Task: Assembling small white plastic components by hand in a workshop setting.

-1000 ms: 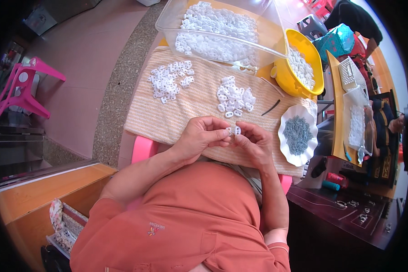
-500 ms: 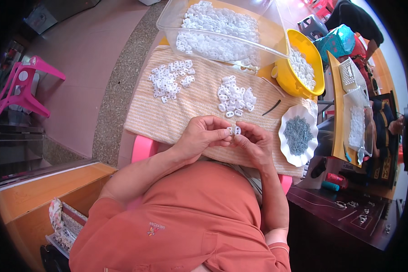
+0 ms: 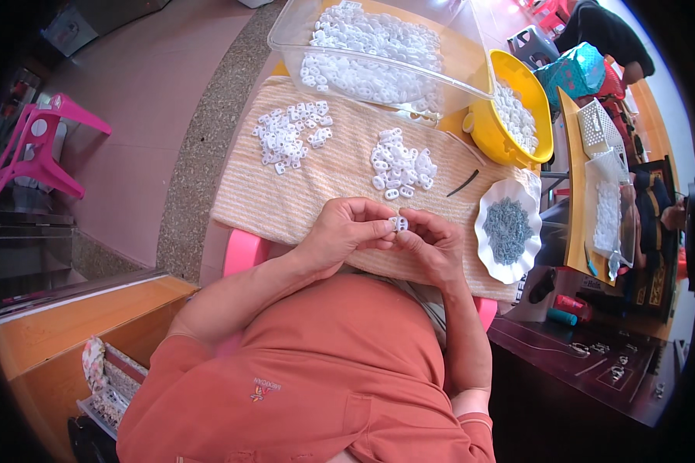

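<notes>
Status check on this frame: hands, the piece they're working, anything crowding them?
Left hand and right hand both pinching one small white plastic piece. Held above striped beige cloth. Nearest pile of white plastic pieces lies apart; nothing in the way.

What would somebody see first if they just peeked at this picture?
Probably the two hands, left hand and right hand, meeting over the striped cloth and pinching one small white piece between them. Next, the bright yellow bowl of white pieces at the upper right, and the clear tub full of them at the top.
</notes>
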{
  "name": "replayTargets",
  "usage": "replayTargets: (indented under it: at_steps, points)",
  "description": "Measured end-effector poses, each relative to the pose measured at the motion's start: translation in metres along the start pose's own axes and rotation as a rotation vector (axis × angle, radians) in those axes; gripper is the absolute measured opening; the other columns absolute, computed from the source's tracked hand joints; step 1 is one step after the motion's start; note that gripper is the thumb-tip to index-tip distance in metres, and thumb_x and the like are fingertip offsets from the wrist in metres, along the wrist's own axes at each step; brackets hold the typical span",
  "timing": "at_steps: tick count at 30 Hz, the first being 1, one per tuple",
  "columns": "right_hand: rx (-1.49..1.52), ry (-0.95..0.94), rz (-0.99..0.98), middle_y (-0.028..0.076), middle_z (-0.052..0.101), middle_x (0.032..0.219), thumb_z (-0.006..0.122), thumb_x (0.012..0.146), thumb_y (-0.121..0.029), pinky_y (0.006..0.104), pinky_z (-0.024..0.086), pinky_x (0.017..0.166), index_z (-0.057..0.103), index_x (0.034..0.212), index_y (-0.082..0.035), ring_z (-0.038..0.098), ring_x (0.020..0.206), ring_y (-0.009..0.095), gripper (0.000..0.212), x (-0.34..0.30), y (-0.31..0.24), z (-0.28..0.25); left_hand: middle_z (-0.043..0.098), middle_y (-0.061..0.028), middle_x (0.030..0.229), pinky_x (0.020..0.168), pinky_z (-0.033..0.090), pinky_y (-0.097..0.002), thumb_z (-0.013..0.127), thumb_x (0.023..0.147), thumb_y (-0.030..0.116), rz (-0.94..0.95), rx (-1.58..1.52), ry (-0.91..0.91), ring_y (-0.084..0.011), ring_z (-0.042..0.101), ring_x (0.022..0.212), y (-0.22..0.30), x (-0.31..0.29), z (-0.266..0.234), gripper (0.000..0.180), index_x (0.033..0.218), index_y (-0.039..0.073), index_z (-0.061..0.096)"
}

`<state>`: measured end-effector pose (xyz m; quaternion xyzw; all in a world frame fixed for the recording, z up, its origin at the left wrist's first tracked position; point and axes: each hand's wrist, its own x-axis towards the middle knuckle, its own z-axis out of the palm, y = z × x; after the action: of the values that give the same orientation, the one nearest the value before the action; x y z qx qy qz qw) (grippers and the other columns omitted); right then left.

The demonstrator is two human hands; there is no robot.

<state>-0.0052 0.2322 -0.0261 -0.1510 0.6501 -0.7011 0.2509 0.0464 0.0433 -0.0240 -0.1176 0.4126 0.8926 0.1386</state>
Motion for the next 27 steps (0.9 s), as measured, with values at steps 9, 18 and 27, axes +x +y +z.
replayTargets:
  at_steps: [9,18,27]
  points:
    - [0.014,-0.008,-0.001,0.012,0.067,0.099,0.063,0.087,0.005,0.0291,0.057,0.075,0.059,0.118,0.005,0.067,0.086,0.017,0.031,-0.0003,0.0011,-0.0017,0.068,-0.0081,0.093,0.075,0.057,-0.0245,0.067,0.088,0.005,-0.025,-0.028,-0.016,-0.0137,0.067,0.083,-0.0002,0.0001,-0.0006,0.017,0.103,-0.002,0.065]
    - [0.028,-0.012,-0.022,0.014,0.067,0.099,0.063,0.087,0.005,0.0304,0.057,0.075,0.059,0.117,0.006,0.067,0.087,0.019,0.031,-0.0021,0.0024,-0.0021,0.069,-0.0091,0.092,0.074,0.058,-0.0250,0.067,0.087,0.004,-0.036,-0.066,-0.039,-0.0155,0.068,0.083,-0.0014,0.0002,-0.0018,0.015,0.101,-0.001,0.065]
    - [0.039,-0.013,-0.070,0.011,0.065,0.100,0.066,0.086,0.003,0.0274,0.054,0.079,0.061,0.116,0.005,0.064,0.089,0.017,0.031,-0.0039,0.0027,-0.0017,0.068,-0.0077,0.093,0.077,0.057,-0.0260,0.067,0.087,0.006,-0.107,-0.177,-0.106,-0.0149,0.067,0.087,-0.0010,0.0004,-0.0020,0.013,0.100,0.003,0.065]
